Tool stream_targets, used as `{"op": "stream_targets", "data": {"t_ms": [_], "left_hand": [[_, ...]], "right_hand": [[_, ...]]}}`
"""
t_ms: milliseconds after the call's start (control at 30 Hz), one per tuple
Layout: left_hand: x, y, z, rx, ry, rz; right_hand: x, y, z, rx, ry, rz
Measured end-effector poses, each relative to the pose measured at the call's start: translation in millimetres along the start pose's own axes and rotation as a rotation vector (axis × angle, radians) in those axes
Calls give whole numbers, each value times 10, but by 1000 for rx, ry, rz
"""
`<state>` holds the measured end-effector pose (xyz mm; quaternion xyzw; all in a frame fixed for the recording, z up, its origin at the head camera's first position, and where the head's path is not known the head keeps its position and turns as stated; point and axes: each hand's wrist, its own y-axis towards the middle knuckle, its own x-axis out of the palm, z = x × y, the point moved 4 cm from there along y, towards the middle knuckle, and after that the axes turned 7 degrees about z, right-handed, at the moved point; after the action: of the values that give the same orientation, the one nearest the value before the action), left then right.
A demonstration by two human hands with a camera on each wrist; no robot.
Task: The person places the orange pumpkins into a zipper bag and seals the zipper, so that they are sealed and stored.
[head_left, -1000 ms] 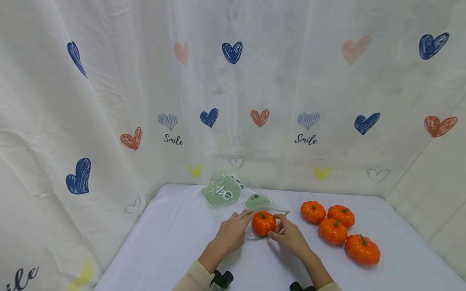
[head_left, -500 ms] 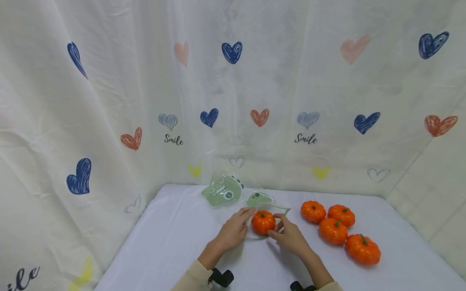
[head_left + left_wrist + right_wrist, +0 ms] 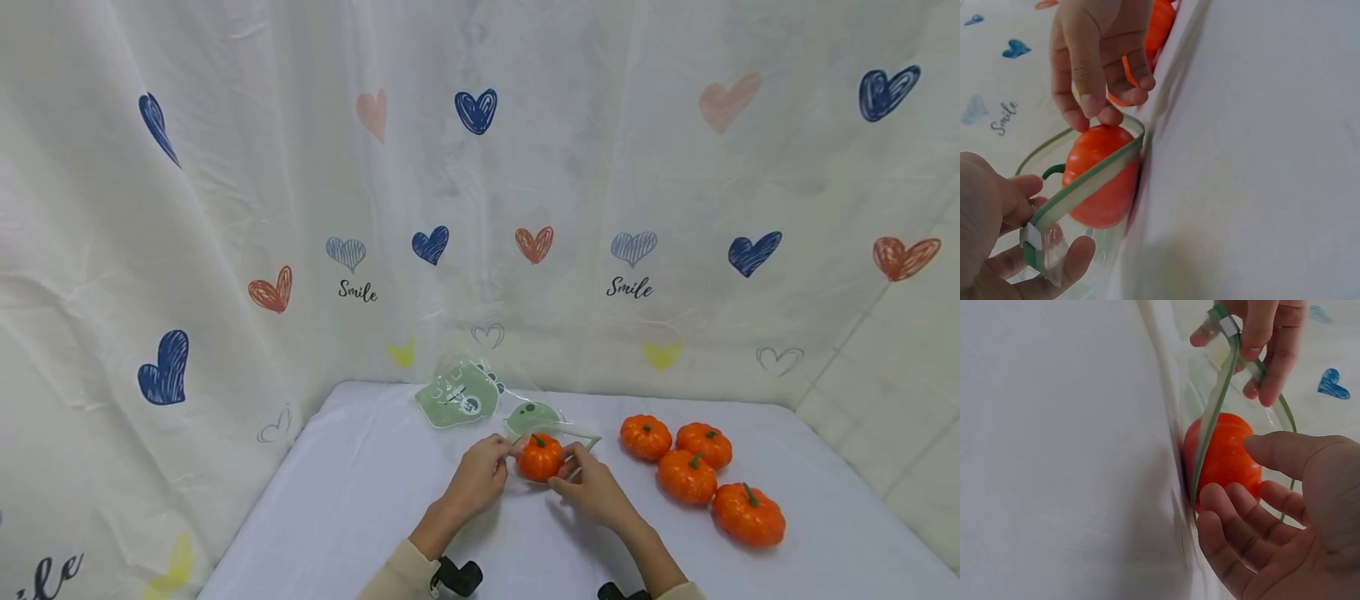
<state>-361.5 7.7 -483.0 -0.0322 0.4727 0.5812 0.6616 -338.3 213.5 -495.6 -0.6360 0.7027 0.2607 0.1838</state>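
Left hand (image 3: 480,479) and right hand (image 3: 594,490) are held apart, at two sides of an orange pumpkin (image 3: 540,460). By the left hand, the green rim (image 3: 1088,180) of a transparent bag (image 3: 459,394) is pinched between thumb and fingers, beside a small white piece (image 3: 1032,237). By the right hand, the pumpkin is gripped on its right side, with thumb and curled fingers laid round it. The mouth of the bag is spread open, and the pumpkin is seen in this mouth, its lower part crossed by the near edge; how deeply it is contained cannot be told. On the far part of the bag two green pictures are printed. The pumpkin is round, shiny and softly ribbed, its green stem (image 3: 1054,170) turned upward. To the right, four similar pumpkins (image 3: 687,477) are grouped on the white tablecloth (image 3: 375,475).
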Motion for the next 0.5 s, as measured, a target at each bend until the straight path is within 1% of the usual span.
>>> {"op": "stream_targets", "data": {"t_ms": [133, 267, 500], "left_hand": [[-4, 2, -2, -5, -58, 12], [-28, 0, 12, 7, -99, 31], [-25, -6, -23, 24, -130, 42]], "right_hand": [[12, -6, -5, -15, 15, -5], [16, -18, -19, -26, 11, -16], [-10, -36, -49, -46, -10, -64]]}}
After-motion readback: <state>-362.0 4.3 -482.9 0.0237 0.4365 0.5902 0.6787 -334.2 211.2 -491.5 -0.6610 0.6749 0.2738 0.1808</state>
